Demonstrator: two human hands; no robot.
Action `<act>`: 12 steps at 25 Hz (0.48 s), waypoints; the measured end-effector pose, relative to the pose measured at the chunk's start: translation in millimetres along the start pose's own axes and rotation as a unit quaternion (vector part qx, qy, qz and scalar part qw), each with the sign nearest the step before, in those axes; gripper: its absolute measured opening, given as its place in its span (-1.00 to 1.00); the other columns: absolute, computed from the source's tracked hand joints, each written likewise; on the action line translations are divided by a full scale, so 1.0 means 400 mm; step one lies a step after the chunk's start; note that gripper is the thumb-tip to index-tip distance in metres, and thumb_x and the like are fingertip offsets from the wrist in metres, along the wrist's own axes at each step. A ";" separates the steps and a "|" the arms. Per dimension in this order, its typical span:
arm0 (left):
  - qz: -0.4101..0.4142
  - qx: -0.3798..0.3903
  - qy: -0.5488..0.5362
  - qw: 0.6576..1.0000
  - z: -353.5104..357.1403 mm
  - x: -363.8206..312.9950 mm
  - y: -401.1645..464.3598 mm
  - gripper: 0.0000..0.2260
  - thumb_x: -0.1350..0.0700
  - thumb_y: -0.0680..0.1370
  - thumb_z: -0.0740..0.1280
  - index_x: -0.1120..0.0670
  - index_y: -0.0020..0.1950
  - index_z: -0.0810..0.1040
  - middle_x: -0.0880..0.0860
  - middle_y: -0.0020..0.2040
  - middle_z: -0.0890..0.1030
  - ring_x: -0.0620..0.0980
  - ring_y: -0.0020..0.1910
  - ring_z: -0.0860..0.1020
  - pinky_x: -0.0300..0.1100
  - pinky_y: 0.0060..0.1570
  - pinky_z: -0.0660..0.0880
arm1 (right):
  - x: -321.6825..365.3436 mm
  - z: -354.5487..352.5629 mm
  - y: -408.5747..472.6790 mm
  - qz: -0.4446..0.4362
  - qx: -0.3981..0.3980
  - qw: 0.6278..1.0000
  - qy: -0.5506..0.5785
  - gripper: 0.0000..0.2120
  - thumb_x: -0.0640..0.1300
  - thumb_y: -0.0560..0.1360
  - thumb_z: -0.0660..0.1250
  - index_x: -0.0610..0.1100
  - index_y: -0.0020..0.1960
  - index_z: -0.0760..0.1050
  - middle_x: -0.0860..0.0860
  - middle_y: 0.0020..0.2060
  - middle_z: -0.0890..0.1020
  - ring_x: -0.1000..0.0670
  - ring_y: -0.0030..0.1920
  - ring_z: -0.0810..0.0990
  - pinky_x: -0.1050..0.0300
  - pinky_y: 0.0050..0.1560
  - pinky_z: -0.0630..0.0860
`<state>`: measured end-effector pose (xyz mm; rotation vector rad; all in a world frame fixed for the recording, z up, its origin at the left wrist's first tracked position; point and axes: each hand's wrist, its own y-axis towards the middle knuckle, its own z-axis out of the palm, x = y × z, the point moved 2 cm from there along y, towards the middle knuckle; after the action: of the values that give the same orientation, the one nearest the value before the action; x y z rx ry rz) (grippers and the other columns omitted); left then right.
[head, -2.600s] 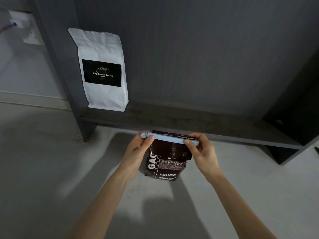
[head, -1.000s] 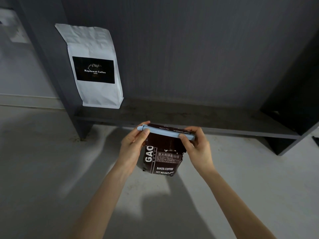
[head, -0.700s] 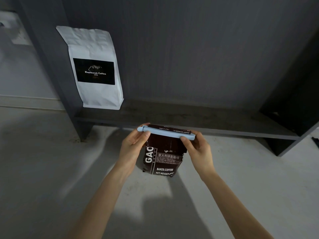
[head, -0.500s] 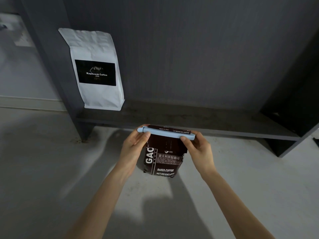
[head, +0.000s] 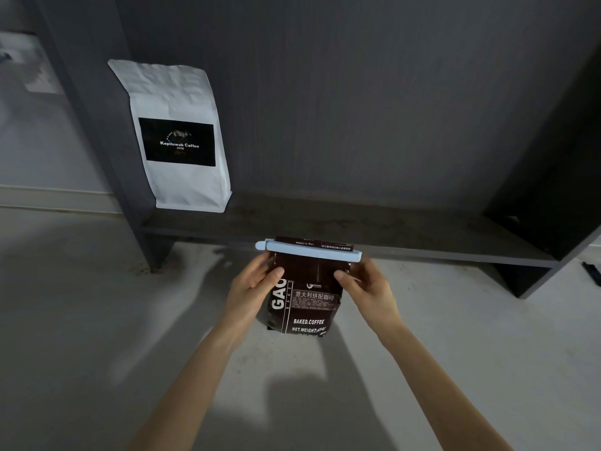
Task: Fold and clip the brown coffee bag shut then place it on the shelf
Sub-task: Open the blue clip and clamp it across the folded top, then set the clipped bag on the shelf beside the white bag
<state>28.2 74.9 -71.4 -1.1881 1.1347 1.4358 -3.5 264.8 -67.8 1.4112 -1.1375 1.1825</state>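
Observation:
The brown coffee bag [head: 309, 304] stands upright on the pale floor, just in front of the dark shelf [head: 374, 229]. A light blue clip [head: 309, 250] runs across its folded top. My left hand [head: 255, 288] grips the bag's upper left side, thumb on the front face. My right hand [head: 364, 284] grips the upper right side just under the clip's end, thumb on the front.
A white coffee bag [head: 182, 141] with a black label stands at the shelf's left end against the upright panel [head: 97, 125]. The shelf board to its right is bare up to a dark side panel [head: 559, 190]. A small dark object [head: 592, 271] lies on the floor at far right.
Both hands have slid down from the ends of the clip to the sides of the bag below it. The clip stays shut across the top.

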 end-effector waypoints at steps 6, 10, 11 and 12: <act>-0.017 0.016 0.033 0.999 -0.006 0.066 -0.022 -0.66 0.31 0.46 0.28 0.08 0.22 0.43 -0.20 -0.01 0.61 -0.36 -0.04 0.55 -0.51 -0.11 0.45 | -0.064 0.013 -0.021 0.025 -0.014 0.998 -0.056 -0.64 -0.21 0.42 0.34 -0.11 0.19 0.38 -0.03 0.12 0.55 0.00 0.18 0.50 0.42 -0.03 0.49; -0.021 0.019 0.050 0.998 -0.010 0.095 -0.036 -0.68 0.29 0.47 0.26 -0.03 0.15 0.45 -0.30 -0.11 0.66 -0.34 0.00 0.55 -0.50 -0.10 0.44 | -0.083 0.022 -0.044 0.045 -0.067 0.995 -0.063 -0.76 -0.17 0.42 0.34 -0.15 0.08 0.47 -0.07 0.06 0.60 0.01 0.08 0.55 0.59 -0.19 0.43; -0.022 0.022 0.057 0.998 -0.008 0.097 -0.040 -0.69 0.28 0.48 0.26 -0.06 0.14 0.45 -0.35 -0.12 0.65 -0.34 0.00 0.55 -0.51 -0.11 0.44 | -0.084 0.023 -0.048 0.042 -0.077 0.993 -0.075 -0.78 -0.17 0.42 0.34 -0.16 0.06 0.50 -0.09 0.05 0.61 0.02 0.04 0.57 0.60 -0.21 0.42; -0.020 0.023 0.064 0.998 -0.006 0.098 -0.046 -0.70 0.26 0.49 0.24 -0.08 0.13 0.45 -0.39 -0.15 0.63 -0.36 -0.03 0.55 -0.52 -0.13 0.44 | -0.083 0.024 -0.051 0.039 -0.086 0.992 -0.083 -0.80 -0.18 0.42 0.34 -0.17 0.04 0.52 -0.10 0.03 0.62 0.04 0.00 0.57 0.61 -0.22 0.41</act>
<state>42.2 79.0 -111.9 -1.2773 1.2174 1.3124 14.4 260.5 -103.6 1.3619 -1.3865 1.0083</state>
